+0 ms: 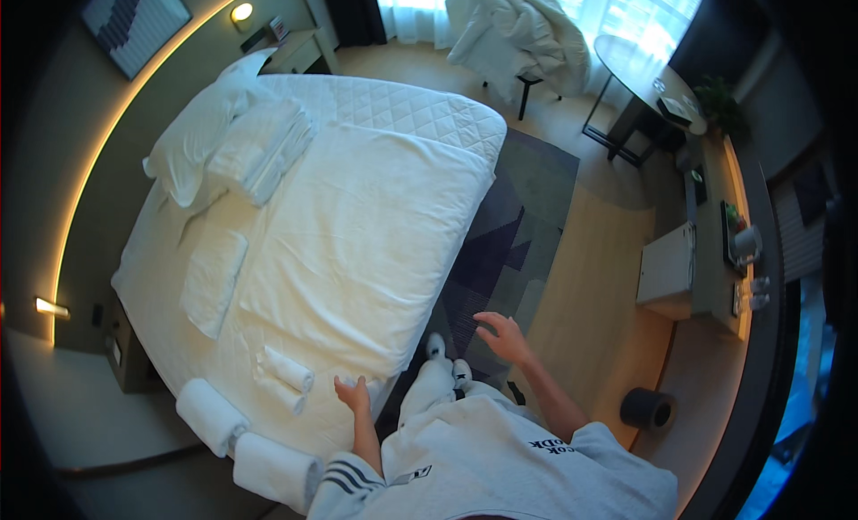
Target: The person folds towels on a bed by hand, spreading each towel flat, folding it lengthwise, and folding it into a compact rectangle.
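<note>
My left hand (pixel 352 394) hovers by the near side of the bed, fingers apart and holding nothing. Close to it lie small rolled white towels (pixel 288 370). Over the patterned rug my right hand (pixel 504 337) is raised, empty, with its fingers spread. A white sheet (pixel 362 231) covers part of the bed, its surface wrinkled; a quilted mattress pad (pixel 409 111) shows at the far side. Folded white linens (pixel 258 148) are stacked beside a white pillow (pixel 194 141). A flat folded white cloth (pixel 214 282) lies apart. Two large rolled towels (pixel 278 470) sit at the bed's near corner.
A bunched white duvet (pixel 523 37) is heaped on a chair by the window. The patterned rug (pixel 496 252) runs beside the bed. To the right stand a round table (pixel 630 57), a small white fridge (pixel 667 265) and a dark cylindrical bin (pixel 640 409).
</note>
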### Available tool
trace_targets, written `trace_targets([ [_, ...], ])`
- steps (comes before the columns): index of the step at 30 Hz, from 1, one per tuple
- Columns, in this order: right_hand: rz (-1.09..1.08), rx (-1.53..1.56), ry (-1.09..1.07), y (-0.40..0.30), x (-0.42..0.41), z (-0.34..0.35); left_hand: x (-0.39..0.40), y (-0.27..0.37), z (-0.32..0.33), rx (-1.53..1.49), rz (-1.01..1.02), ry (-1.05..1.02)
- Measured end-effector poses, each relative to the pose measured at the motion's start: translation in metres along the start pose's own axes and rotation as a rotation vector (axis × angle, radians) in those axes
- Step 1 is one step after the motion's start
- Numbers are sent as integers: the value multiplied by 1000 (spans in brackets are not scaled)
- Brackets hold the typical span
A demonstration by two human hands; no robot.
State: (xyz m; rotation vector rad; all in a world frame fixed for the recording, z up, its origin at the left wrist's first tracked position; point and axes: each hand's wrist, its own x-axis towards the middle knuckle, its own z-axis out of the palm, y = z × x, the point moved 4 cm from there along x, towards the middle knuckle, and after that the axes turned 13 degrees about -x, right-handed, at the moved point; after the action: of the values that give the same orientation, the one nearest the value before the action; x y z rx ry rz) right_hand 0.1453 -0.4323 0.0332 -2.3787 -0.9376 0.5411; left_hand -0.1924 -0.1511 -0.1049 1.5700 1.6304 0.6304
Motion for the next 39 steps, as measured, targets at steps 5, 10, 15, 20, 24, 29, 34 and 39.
trace_targets([
  [5, 224, 168, -136, 56, 24, 19, 1, -20, 73, 243, -299, -8],
  [10, 340, -9, -376, 110, 46, 41, -26, -4, 110, 141, -186, 279],
  [15, 320, -299, -649, 146, 101, 33, -51, -18, 126, -531, -472, 291],
  [20, 312, -324, -526, 208, 225, 8, -55, -32, 126, -871, -548, 107],
  [24, 333, -178, -292, 277, 356, -4, -68, -63, 145, -854, -707, -128],
  [29, 260, 124, -21, 328, 486, -22, -77, -118, 193, -990, -749, 55],
  [34, 231, 188, -55, 335, 537, -19, -81, -136, 213, -1177, -629, 158],
  [39, 202, 333, -367, 338, 544, -24, -105, -112, 218, -1120, -544, 162],
])
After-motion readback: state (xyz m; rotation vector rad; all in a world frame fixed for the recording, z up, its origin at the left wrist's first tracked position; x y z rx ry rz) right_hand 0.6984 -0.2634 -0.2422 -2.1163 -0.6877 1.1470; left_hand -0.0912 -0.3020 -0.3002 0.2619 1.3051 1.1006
